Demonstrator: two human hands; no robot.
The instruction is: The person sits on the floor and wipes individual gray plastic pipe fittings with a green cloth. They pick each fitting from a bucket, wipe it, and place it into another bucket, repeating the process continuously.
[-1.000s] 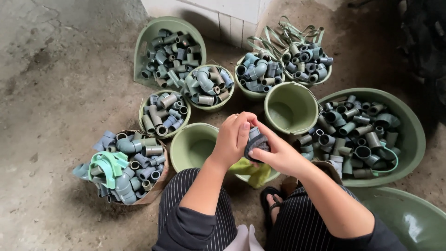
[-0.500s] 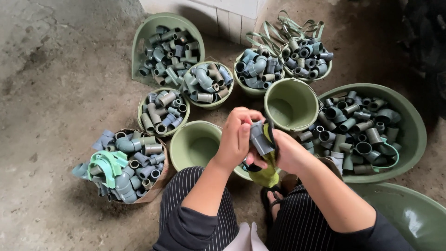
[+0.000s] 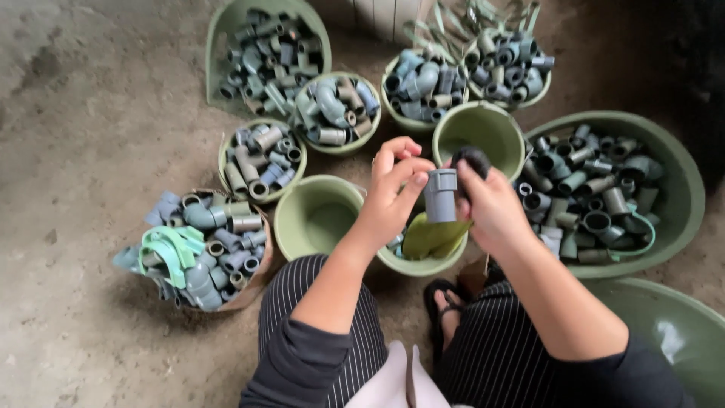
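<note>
grey pipe fitting (image 3: 440, 195) held upright between both hands, above green bowl (image 3: 423, 264) | left hand (image 3: 393, 198) pinched on its left side | right hand (image 3: 489, 205) gripped behind, also clasping dark cap (image 3: 474, 159)

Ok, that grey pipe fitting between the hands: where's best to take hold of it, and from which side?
Probably the plain cylindrical body of the grey fitting, pinched across its width from the side. It stands roughly upright, open end up, with the left hand and right hand already flanking it, so the smooth sides are the reachable part.
</note>
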